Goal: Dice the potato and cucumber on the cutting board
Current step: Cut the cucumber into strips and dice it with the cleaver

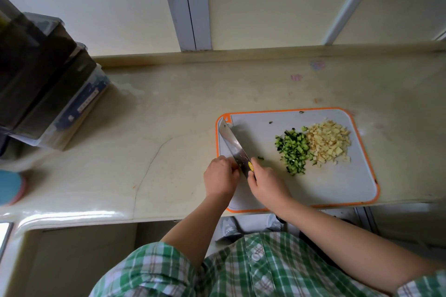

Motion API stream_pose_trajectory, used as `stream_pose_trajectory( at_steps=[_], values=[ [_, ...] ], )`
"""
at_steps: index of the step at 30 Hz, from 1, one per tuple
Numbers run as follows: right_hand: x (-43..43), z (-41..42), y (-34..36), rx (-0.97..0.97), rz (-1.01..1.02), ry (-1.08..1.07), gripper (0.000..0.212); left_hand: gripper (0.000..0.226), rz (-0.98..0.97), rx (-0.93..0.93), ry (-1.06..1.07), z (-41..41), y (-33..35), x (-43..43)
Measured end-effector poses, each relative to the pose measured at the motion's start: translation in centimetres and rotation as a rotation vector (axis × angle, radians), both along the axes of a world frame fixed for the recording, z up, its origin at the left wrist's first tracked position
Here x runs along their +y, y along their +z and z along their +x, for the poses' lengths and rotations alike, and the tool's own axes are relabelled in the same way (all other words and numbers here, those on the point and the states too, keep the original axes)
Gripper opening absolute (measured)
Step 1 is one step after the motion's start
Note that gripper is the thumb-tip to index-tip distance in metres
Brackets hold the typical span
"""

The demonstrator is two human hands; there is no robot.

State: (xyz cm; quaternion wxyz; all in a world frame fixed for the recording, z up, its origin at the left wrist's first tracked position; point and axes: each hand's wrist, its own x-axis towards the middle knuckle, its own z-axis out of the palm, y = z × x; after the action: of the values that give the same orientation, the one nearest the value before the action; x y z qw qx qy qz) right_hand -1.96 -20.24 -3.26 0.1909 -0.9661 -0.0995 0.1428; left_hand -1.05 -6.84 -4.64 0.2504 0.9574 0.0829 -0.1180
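Note:
A grey cutting board with an orange rim lies on the counter. On it sit a pile of diced green cucumber and, touching it on the right, a pile of diced pale potato. A cleaver points away over the board's left part. My right hand grips its handle. My left hand is at the blade's near left side, fingers curled against the metal; whether it pinches anything is hidden. A small cucumber bit lies just right of the blade.
Stacked plastic containers stand at the counter's far left, with a blue round lid below them. The beige counter ends in a front edge close to my body. A wall rises behind.

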Motion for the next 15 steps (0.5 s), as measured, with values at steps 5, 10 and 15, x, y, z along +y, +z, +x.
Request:
stream_pose_trajectory(
  at_steps=[5, 10, 15],
  values=[
    [-0.7, 0.6, 0.1, -0.011, 0.067, -0.103, 0.003, 0.015, -0.027, -0.012, -0.049, 0.1, -0.3, 0.0],
    [-0.9, 0.4, 0.6, 0.007, 0.181, -0.124, 0.010, 0.013, -0.075, -0.097, 0.102, 0.1, -0.3, 0.7],
    [-0.4, -0.5, -0.3, 0.046, 0.136, -0.065, 0.013, 0.013, -0.095, -0.126, 0.158, 0.5, 0.0, 1.7]
  ],
)
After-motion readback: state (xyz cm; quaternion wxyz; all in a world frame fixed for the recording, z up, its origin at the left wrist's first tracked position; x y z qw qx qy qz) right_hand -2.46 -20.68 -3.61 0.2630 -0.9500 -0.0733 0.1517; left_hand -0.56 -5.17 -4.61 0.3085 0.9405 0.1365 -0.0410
